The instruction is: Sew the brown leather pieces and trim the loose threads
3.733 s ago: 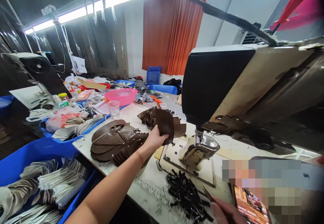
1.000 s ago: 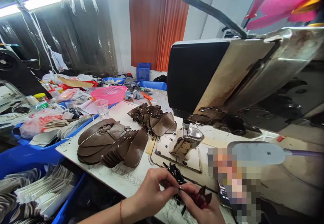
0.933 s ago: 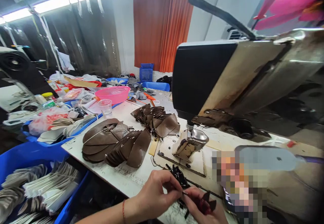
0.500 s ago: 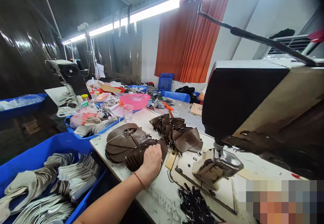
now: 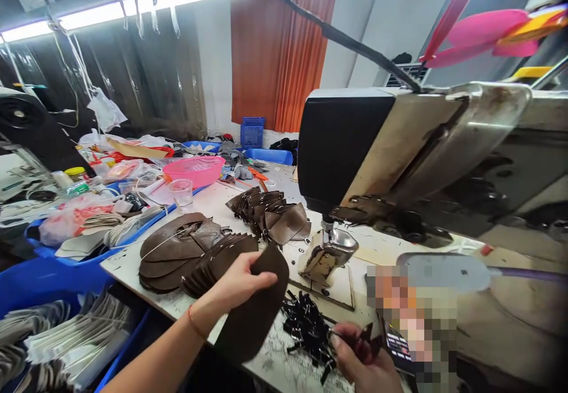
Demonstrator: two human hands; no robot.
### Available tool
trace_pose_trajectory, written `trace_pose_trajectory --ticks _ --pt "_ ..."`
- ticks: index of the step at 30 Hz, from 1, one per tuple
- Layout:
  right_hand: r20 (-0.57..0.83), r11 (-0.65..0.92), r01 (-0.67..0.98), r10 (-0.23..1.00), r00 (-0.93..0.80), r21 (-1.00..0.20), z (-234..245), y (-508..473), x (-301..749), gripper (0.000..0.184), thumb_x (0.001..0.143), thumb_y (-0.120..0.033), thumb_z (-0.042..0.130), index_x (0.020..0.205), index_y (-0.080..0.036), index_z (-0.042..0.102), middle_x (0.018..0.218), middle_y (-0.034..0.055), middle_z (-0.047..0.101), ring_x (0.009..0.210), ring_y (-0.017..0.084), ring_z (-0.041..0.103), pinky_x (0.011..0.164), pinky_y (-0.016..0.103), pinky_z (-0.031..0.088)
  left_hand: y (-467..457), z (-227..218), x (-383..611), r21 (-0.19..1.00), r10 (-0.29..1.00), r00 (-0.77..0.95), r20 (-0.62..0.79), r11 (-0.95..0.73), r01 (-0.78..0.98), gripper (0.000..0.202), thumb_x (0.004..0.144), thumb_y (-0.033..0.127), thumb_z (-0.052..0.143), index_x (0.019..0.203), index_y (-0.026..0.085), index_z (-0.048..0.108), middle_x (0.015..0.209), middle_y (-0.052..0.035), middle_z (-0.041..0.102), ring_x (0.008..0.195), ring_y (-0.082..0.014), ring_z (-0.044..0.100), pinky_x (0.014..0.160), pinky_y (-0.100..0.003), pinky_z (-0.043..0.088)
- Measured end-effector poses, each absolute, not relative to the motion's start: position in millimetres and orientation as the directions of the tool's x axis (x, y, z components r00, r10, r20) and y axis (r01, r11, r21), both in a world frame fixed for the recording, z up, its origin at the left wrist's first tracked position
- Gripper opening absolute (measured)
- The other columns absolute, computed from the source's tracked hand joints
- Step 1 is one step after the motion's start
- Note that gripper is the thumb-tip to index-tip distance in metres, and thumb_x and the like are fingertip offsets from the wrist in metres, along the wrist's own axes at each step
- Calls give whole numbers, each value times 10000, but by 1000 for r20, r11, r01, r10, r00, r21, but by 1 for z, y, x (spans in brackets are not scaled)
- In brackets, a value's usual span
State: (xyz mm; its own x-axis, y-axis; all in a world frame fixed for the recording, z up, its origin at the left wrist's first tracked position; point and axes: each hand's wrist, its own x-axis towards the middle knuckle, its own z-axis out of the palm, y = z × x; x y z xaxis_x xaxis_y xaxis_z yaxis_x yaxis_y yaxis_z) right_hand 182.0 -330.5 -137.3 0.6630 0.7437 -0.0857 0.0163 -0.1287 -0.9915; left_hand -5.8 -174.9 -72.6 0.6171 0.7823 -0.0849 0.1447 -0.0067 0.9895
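My left hand (image 5: 237, 280) is closed on a brown leather piece (image 5: 255, 310), lifted off the near fanned stack of brown pieces (image 5: 208, 263) and hanging over the table's front edge. Low at the right, my right hand (image 5: 366, 363) is pinched on a small dark strip, just right of a heap of small black strips (image 5: 306, 328) lying on the table. A second fanned stack of brown pieces (image 5: 270, 212) lies beyond, close to the sewing machine's presser foot (image 5: 331, 251).
The sewing machine (image 5: 399, 150) fills the right side. A pink basket (image 5: 194, 170), a plastic cup (image 5: 181, 192) and cluttered blue trays (image 5: 89, 227) sit at the left rear. A blue bin of grey-white pieces (image 5: 66, 334) stands below the table's left edge.
My left hand, which lay on the near brown stack, has lifted one piece toward me. My right hand, out of view half a second ago, is back with a dark strip.
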Motion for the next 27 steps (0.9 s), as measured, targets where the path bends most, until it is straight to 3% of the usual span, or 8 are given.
trace_pose_trajectory --ticks 3,8,16,27 --pt "-202 -136 -153 766 610 -979 -133 -327 181 344 592 -487 783 709 -187 662 524 -31 534 438 95 403 417 234 326 -205 -71 5 947 623 747 -230 320 25 357 651 309 746 957 143 667 847 -20 684 706 -135 587 693 -250 465" --pt "-329 -197 -286 764 556 -938 -125 -328 179 384 560 -503 796 755 -205 652 543 -41 543 441 100 432 421 231 317 -227 -81 22 861 565 750 -345 508 13 356 542 325 811 818 129 704 761 -22 680 637 -124 573 633 -236 448" --pt "-395 -251 -329 764 511 -910 -113 -323 181 331 540 -412 795 706 -180 626 499 -22 571 409 90 452 409 201 251 -230 -75 32 848 618 680 -394 530 9 282 490 265 770 705 122 657 614 12 616 522 -99 512 526 -218 399" --pt "-430 -255 -434 822 373 -864 -100 -320 178 332 545 -366 793 712 -148 606 419 -89 425 342 -1 254 426 175 98 -234 -71 35 876 629 707 -324 482 -28 284 518 254 737 744 119 628 622 24 572 524 -79 459 515 -205 359"
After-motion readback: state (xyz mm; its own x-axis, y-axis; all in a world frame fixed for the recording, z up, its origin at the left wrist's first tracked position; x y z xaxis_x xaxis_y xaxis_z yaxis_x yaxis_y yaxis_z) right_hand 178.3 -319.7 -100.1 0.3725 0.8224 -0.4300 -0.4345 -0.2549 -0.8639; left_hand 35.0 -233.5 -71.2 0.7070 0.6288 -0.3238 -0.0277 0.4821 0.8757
